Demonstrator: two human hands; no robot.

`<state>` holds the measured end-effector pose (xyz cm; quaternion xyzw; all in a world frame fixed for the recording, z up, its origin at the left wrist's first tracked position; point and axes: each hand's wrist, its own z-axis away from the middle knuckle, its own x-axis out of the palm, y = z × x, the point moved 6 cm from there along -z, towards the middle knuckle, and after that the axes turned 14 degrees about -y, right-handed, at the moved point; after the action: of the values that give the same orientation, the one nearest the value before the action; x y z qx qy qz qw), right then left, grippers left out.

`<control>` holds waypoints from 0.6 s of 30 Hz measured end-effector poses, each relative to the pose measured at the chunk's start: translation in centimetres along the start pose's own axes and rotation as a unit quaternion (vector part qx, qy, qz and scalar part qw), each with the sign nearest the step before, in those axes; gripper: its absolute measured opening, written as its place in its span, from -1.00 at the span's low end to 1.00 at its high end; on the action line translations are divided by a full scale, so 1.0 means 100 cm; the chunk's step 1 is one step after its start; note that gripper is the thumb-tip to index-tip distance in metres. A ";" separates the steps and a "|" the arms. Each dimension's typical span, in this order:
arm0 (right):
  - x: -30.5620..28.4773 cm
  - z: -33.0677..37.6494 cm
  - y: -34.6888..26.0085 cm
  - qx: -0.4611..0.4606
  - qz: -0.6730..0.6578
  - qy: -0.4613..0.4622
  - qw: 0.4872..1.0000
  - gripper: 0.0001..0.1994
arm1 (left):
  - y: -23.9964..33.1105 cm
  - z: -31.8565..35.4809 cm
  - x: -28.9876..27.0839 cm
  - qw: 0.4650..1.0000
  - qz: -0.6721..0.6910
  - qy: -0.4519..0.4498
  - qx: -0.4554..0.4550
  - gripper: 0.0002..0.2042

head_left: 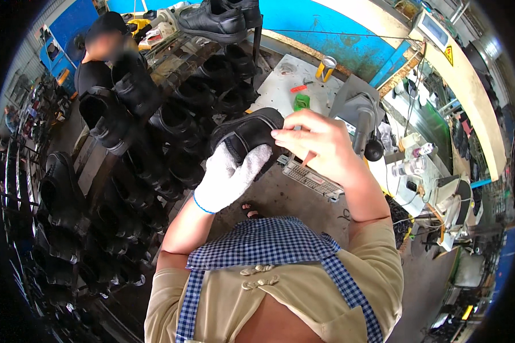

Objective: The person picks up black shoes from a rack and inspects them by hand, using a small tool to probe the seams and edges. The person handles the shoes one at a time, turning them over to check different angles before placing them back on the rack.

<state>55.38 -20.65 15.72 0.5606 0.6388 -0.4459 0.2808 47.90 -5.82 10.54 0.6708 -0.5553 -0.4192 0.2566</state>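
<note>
The left hand (230, 174), knit-gloved, grips a rounded black shoe (257, 129); the right hand (320, 142) touches it, grip unclear. A cylindrical can (325, 70) stands near the far edge of the surface (279, 86).

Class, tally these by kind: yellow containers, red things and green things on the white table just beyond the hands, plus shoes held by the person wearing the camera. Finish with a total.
Yellow container: 1
Red thing: 1
Green thing: 1
Held shoe: 1
Total: 4
</note>
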 end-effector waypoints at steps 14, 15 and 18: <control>0.049 0.033 0.029 0.155 -0.371 0.064 0.913 -0.69 | -0.004 0.039 0.007 0.950 0.277 -0.002 -0.144 -0.69; 0.045 0.034 0.025 0.155 -0.320 0.058 0.933 -0.63 | -0.006 0.040 0.007 0.961 0.238 -0.015 -0.139 -0.69; 0.067 0.049 0.031 0.273 -0.458 -0.086 0.841 -0.44 | -0.006 0.035 0.010 0.988 0.122 -0.049 -0.085 -0.72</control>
<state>56.26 -21.94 6.97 0.2172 0.6484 -0.7266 -0.0660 45.24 -6.19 7.99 0.5523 -0.6077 -0.4628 0.3340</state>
